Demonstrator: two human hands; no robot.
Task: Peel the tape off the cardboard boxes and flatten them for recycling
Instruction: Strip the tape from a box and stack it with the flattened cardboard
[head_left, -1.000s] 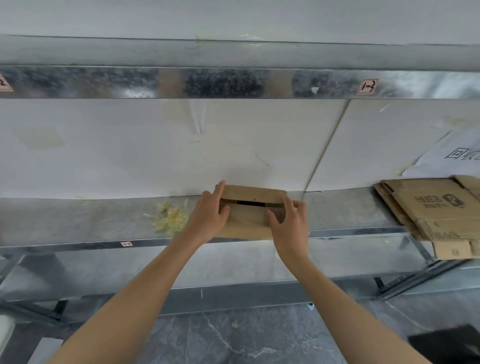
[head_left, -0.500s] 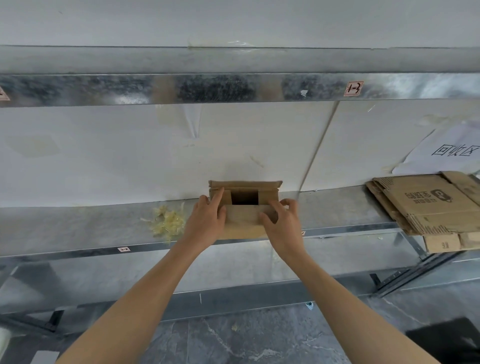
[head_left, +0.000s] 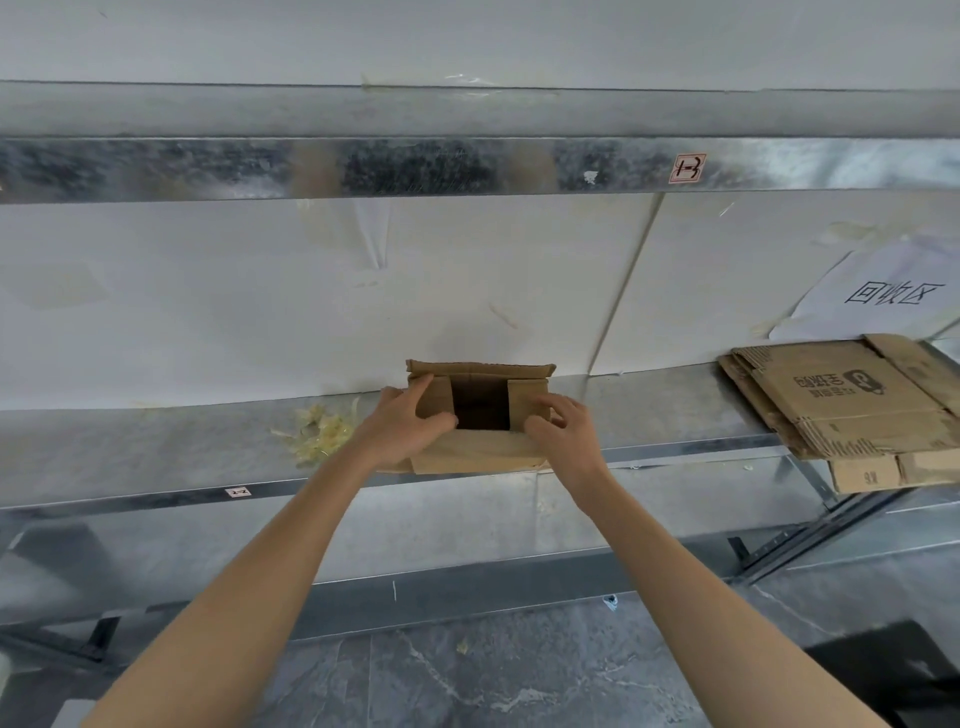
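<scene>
The cardboard box (head_left: 480, 410) sits at the centre of the frame on the metal shelf (head_left: 156, 457), its back close to the white wall panel. Its end faces the camera with the flaps spread, showing a dark square opening. No tape is visible on the faces that show.

The left hand (head_left: 402, 434) grasps the left flap (head_left: 436, 397), with the forefinger laid along it and the thumb at the flap's inner edge. The right hand (head_left: 563, 434) grasps the right flap (head_left: 525, 397), fingers curled over it and the thumb near the opening. The near flap (head_left: 467, 457) lies flat on the shelf toward the camera.

The step in hand looks like opening the end fully before collapsing the box. To do it well, fold both side flaps right out, past the box walls, so nothing braces the tube. Check whether the far end is free too; it cannot be seen from here. Then push opposite corners toward each other so the walls fold along their creases rather than buckle, and press the box flat.

Left of the box lies a heap of peeled tape scraps (head_left: 322, 434). At the right of the frame, well apart, rests a stack of flattened cardboard (head_left: 857, 405) below a paper sign (head_left: 883, 299).
</scene>
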